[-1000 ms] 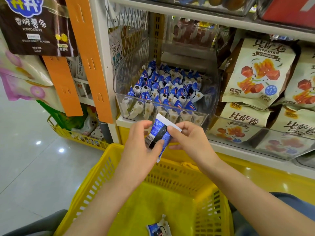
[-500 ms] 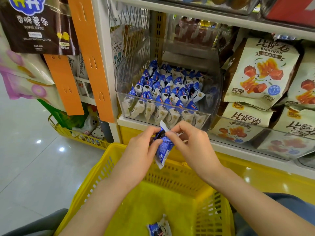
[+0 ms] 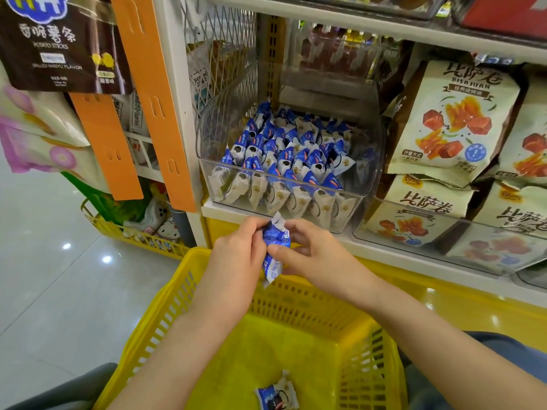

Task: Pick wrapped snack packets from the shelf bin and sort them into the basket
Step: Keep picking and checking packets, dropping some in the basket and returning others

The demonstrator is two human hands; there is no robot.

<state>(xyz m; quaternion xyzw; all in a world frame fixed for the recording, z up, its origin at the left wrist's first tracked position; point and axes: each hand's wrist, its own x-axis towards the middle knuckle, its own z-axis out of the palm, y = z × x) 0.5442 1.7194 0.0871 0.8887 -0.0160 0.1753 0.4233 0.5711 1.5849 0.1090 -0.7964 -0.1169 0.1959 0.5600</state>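
A blue-and-white snack packet (image 3: pixel 275 247) hangs upright above the yellow basket (image 3: pixel 165 303). The fingers (image 3: pixel 254 232) of the left hand (image 3: pixel 236 258) and right hand (image 3: pixel 313 257) are clamped on it. A second packet (image 3: pixel 276 395) lies inside the basket. Just behind, a clear shelf bin (image 3: pixel 370 173) holds many more, beside large snack bags (image 3: pixel 453 119). Glossy floor (image 3: pixel 44 276) lies to the left.

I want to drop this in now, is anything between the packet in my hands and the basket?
Nothing visible. The left hand and right hand pinch the packet above the far wall of the basket; below is open, one other packet on its bottom.
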